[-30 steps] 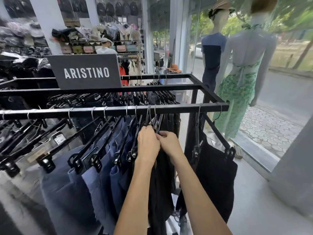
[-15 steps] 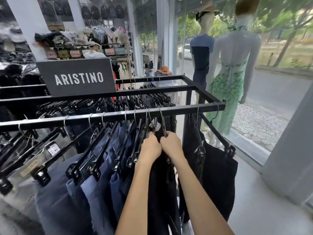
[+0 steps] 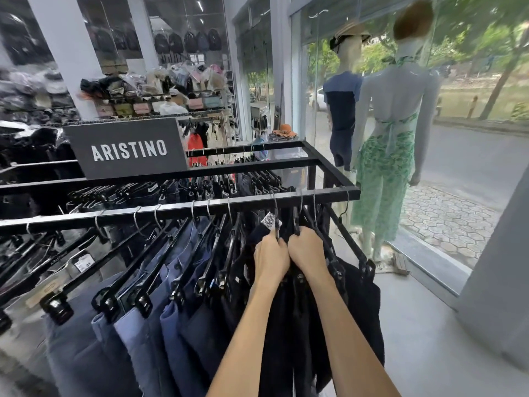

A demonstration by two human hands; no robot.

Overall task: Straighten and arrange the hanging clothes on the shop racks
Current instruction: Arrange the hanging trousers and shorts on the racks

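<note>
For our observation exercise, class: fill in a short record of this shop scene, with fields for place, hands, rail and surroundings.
Place: clothes shop by a glass front
Left hand: grips black hangers
Right hand: grips black hangers alongside
Rail: blue trousers left, black garments right
Sign: ARISTINO
Window: two dressed mannequins

A dark sign board [image 3: 126, 147] standing on the black rack [image 3: 332, 167] reads "ARISTINO" in white capitals. A white tag [image 3: 269, 221] among the hangers [image 3: 296, 224] carries print too small to read.
</note>
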